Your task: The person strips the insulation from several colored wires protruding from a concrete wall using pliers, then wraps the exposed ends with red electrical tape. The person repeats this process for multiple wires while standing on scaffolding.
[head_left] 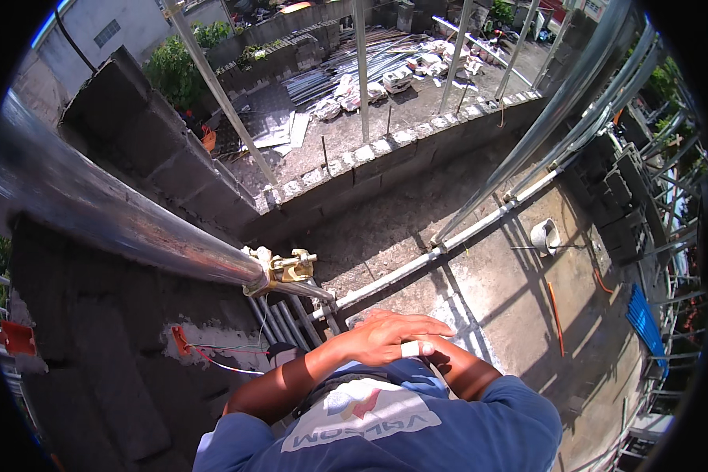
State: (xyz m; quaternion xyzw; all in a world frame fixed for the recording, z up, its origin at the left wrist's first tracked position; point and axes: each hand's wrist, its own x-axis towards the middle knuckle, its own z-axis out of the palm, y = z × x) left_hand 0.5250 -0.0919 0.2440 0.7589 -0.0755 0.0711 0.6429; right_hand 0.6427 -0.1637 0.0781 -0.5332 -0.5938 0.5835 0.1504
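Note:
My left hand (387,334) lies palm down across my right wrist, close to my body. Its fingers stretch out to the right, flat rather than curled, and a white wrap (413,348) circles its thumb. Of my right arm, the forearm (462,368) shows coming in from the right; the right hand is hidden under the left one, so its fingers cannot be made out. Just beyond my hands stands a steel pole (134,212) with a brass-coloured scaffold clamp (287,267) at its lower end.
A long pale pipe (393,277) runs along the floor edge. Thin wires (228,350) come from an orange box (181,340) in the left block wall. On the right are a white bucket-like container (544,236), an orange tube (556,318) and blue ribbed panels (647,322). Poles (362,71) rise ahead.

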